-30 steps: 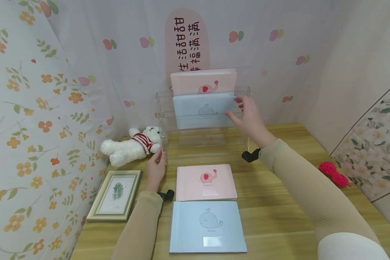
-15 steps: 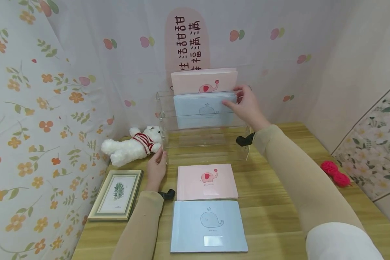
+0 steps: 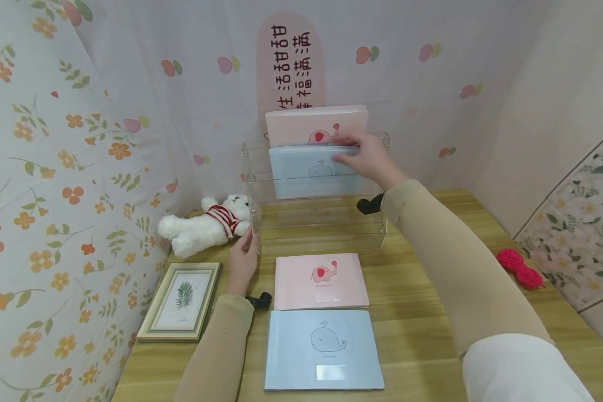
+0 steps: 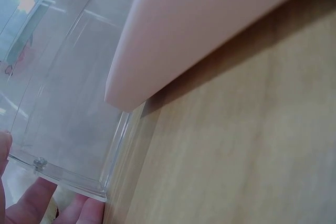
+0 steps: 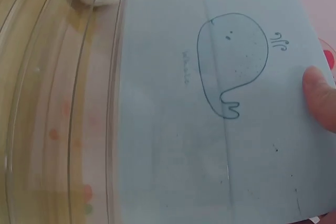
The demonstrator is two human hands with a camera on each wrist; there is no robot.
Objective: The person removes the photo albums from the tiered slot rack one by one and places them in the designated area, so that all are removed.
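Note:
A clear acrylic rack point(image 3: 319, 225) stands at the back of the table. In its upper tiers are a pink elephant booklet point(image 3: 291, 125) behind and a blue whale booklet point(image 3: 291, 167) in front. My right hand point(image 3: 369, 156) pinches the top edge of the blue one near its right side, thumb on the front cover; the other fingers are mostly hidden behind it. In the right wrist view, the thumb point(image 5: 318, 98) presses the cover beside the whale drawing. My left hand point(image 3: 243, 262) grips the rack's lower left side, with its fingers point(image 4: 31, 203) partly seen through the plastic.
Flat before the rack lie another pink booklet point(image 3: 296, 285) and another blue booklet point(image 3: 291, 352). Left of them is a picture frame point(image 3: 180, 301), with a white plush bear point(image 3: 196, 231) behind it. Red yarn bundles point(image 3: 517, 269) lie far right. A patterned cloth point(image 3: 221, 111) hangs behind.
My right hand has slid left along the blue booklet's top edge, from its right corner inward. My left hand stays on the rack, and the booklets have hardly moved.

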